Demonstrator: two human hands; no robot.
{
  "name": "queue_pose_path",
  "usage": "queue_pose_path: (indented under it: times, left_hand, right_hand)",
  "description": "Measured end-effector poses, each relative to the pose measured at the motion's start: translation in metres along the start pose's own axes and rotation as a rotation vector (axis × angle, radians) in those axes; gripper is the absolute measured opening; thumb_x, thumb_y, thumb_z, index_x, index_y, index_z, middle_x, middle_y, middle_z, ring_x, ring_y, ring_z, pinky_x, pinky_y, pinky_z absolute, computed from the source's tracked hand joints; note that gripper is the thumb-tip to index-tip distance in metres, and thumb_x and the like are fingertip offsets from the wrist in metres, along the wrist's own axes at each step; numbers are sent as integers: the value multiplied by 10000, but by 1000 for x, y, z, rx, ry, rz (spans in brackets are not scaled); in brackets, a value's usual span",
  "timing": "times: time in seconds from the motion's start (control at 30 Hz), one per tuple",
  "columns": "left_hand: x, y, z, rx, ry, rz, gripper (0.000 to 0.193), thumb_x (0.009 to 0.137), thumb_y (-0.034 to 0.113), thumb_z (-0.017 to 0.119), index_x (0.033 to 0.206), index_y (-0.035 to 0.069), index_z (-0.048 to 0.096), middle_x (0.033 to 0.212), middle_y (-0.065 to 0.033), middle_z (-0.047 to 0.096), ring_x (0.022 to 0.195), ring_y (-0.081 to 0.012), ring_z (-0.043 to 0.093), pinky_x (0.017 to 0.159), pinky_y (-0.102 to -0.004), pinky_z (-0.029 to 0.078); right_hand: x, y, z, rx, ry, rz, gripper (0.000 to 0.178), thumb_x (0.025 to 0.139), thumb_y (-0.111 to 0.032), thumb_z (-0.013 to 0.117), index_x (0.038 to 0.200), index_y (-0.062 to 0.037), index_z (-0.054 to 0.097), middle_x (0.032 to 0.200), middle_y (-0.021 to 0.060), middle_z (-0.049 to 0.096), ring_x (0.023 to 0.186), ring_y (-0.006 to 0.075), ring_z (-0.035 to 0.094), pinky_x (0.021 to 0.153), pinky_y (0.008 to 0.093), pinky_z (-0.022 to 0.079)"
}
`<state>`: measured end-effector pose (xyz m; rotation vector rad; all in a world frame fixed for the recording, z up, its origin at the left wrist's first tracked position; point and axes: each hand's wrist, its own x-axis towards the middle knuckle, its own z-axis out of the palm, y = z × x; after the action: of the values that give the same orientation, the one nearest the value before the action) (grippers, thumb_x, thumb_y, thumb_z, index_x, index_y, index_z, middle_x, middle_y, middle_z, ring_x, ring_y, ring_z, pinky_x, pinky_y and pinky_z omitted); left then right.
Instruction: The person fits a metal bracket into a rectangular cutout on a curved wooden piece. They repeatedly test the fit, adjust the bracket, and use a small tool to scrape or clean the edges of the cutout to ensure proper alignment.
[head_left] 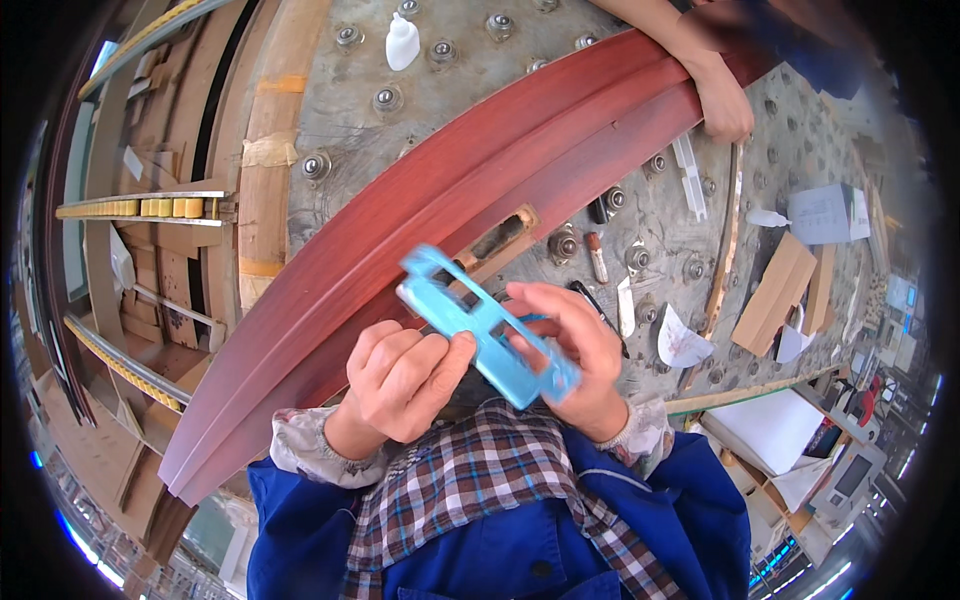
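A light-blue frame-like piece with long rectangular openings, somewhat blurred, is held tilted above the near edge of a reddish-brown wooden board. My left hand is closed, thumb and finger pinching the frame near its middle. Around the frame's right end curls my right hand, its fingers partly behind it. Just beyond the frame, the board has an oblong mortise with pale raw wood at its rim. Part of the cut is hidden behind the frame.
Another person's hand rests on the board's far right end. The metal table carries several ball rollers, a white squeeze bottle, a black marker and cardboard pieces. Left stands a roller rack.
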<state>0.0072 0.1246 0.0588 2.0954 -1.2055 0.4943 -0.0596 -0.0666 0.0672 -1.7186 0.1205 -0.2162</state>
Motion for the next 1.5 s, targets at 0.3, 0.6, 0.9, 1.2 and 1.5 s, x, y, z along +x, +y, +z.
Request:
queue_pose_path:
  times: [0.3,0.6,0.9,1.2,1.5]
  left_hand:
    - [5,23,27,116,92,-111,263,653,10,741,910,20,689,666,-10,497,571,-183,457,582,-348,392]
    - [-5,19,38,147,18,-232,314,652,151,850,917,81,695,852,-20,574,750,-209,541,704,-369,421]
    - [-35,3,19,123,-31,-498,462,603,269,905,960,80,680,913,-50,640,852,-246,583,759,-375,408]
    - [-45,1,27,95,46,-552,387,643,275,890,896,94,659,939,-24,646,852,-211,595,785,-342,388]
    - [-27,-1,29,135,-123,-421,441,677,352,850,1008,104,698,1148,-31,675,1042,-210,589,911,-372,345]
  right_hand:
    - [-35,24,4,660,-77,204,694,861,14,712,1455,44,354,1442,191,464,1311,259,490,1083,384,409]
    - [-7,33,24,552,234,534,244,1012,-157,564,1118,55,625,920,66,679,749,95,623,651,228,511]
    - [18,34,26,432,227,677,234,982,-177,619,963,56,635,910,161,712,780,226,731,593,290,618]
    - [29,31,14,-8,58,792,378,979,-337,626,826,8,644,657,114,689,536,142,669,443,202,469]
    - [30,36,13,174,46,841,433,975,-370,625,798,24,655,620,94,668,482,117,616,426,206,434]
